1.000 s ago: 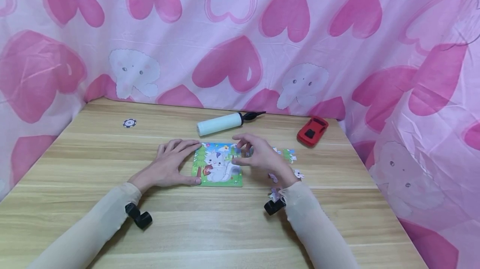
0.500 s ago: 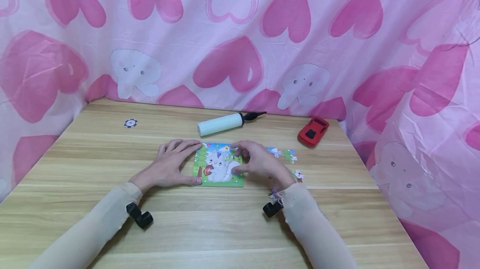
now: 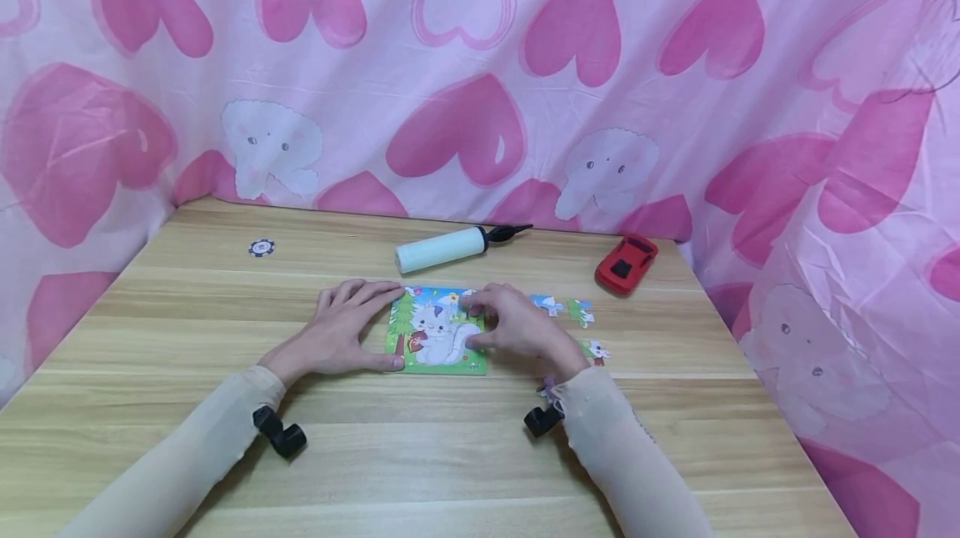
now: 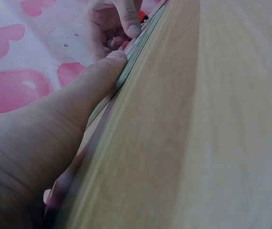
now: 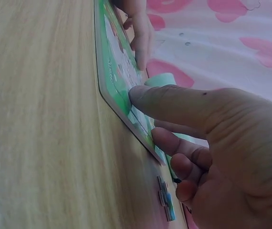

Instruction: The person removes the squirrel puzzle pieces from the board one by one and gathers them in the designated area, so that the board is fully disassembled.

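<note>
A square jigsaw puzzle (image 3: 435,363) with a white squirrel picture and a green border lies flat on the wooden table. My left hand (image 3: 341,328) rests along its left side, thumb at the near corner and extended fingers at the far one; the left wrist view shows the thumb (image 4: 102,69) against the edge. Over the puzzle's right part, my right hand (image 3: 519,323) touches the picture with its bent fingers. In the right wrist view its thumb (image 5: 164,100) presses the surface, and the other fingers bend loosely near the edge. No loose piece shows between them.
Several loose jigsaw pieces (image 3: 581,311) lie right of the puzzle, some partly hidden by the right forearm. Behind stand a pale hand pump (image 3: 441,249) with a black nozzle, a red toy car (image 3: 627,264) and a poker chip (image 3: 262,248). A pink heart curtain (image 3: 453,129) hangs along the table's back.
My right hand has lowered and shifted slightly toward me, its thumb sliding nearer the puzzle's right edge. The left hand and the puzzle stay in place.
</note>
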A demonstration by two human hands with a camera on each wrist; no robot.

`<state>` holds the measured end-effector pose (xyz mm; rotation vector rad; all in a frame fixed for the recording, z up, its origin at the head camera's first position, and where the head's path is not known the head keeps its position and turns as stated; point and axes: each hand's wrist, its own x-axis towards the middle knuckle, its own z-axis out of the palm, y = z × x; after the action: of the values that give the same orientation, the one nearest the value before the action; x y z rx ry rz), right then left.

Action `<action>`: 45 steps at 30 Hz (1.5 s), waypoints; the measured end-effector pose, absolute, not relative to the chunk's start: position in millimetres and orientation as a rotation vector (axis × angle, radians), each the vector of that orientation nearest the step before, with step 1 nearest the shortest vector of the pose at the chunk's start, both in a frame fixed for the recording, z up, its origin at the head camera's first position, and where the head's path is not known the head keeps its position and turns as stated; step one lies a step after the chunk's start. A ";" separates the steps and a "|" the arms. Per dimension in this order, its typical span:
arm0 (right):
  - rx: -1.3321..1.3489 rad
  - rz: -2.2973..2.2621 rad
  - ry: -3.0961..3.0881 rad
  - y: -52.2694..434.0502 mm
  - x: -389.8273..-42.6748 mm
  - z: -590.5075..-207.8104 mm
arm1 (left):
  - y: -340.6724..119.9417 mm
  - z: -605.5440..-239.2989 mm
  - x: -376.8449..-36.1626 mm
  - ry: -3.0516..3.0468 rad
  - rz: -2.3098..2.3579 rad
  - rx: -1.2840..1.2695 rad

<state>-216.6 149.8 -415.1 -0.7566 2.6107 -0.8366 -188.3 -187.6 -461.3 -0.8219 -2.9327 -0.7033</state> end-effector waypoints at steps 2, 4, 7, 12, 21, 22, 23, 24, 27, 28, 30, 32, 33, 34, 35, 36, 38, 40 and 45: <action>-0.761 -0.820 2.612 150.1 -215.7 -415.3 | -187.5 -461.2 -188.3 -2.932 -0.701 -0.823; -0.763 -0.818 2.607 150.3 -214.5 -415.4 | -187.6 -461.3 -188.0 -2.931 -0.701 -0.824; -0.761 -0.827 2.604 150.4 -213.6 -416.0 | -187.5 -461.1 -187.8 -2.932 -0.702 -0.823; -0.762 -0.847 2.603 150.7 -214.3 -417.7 | -187.2 -460.8 -187.7 -2.930 -0.706 -0.825; -0.756 -0.890 2.571 150.6 -213.6 -418.3 | -187.6 -461.9 -187.7 -2.926 -0.714 -0.827; -0.755 -0.892 2.569 150.7 -213.6 -418.2 | -187.6 -461.8 -187.8 -2.927 -0.715 -0.827; -0.753 -0.891 2.569 150.8 -213.5 -418.1 | -187.5 -461.7 -187.8 -2.927 -0.715 -0.827; -0.754 -0.888 2.571 150.9 -213.4 -417.9 | -187.5 -461.7 -187.8 -2.927 -0.715 -0.826; -0.743 -0.888 2.569 151.1 -213.5 -417.8 | -187.4 -461.7 -187.7 -2.927 -0.713 -0.825; -0.741 -0.889 2.568 151.2 -213.5 -417.8 | -187.4 -461.8 -187.6 -2.927 -0.711 -0.824; -0.735 -0.897 2.564 151.5 -213.3 -417.7 | -187.4 -461.5 -187.4 -2.928 -0.711 -0.822; -0.728 -0.912 2.557 151.8 -213.2 -417.9 | -187.4 -461.3 -187.4 -2.928 -0.714 -0.822; -0.727 -0.917 2.555 152.0 -213.2 -417.9 | -187.4 -461.3 -187.4 -2.927 -0.715 -0.823; -0.726 -0.923 2.553 152.2 -213.3 -417.9 | -187.5 -461.3 -187.4 -2.927 -0.715 -0.823; -0.722 -0.932 2.549 152.5 -213.5 -417.9 | -187.6 -461.3 -187.4 -2.926 -0.715 -0.823; -0.720 -0.942 2.545 152.6 -213.8 -418.0 | -187.5 -461.3 -187.4 -2.925 -0.715 -0.823; -0.711 -0.964 2.537 153.0 -214.3 -417.6 | -187.6 -461.3 -187.3 -2.925 -0.714 -0.823; -0.694 -0.982 2.531 153.7 -215.2 -417.5 | -187.6 -461.1 -187.4 -2.927 -0.714 -0.823; -0.647 -1.020 2.513 155.3 -215.4 -413.7 | -187.7 -460.4 -187.3 -2.927 -0.716 -0.822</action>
<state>-215.4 155.3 -413.7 -0.6470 2.5133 -1.0197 -187.3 -187.7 -460.4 -0.8217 -2.9272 -0.7158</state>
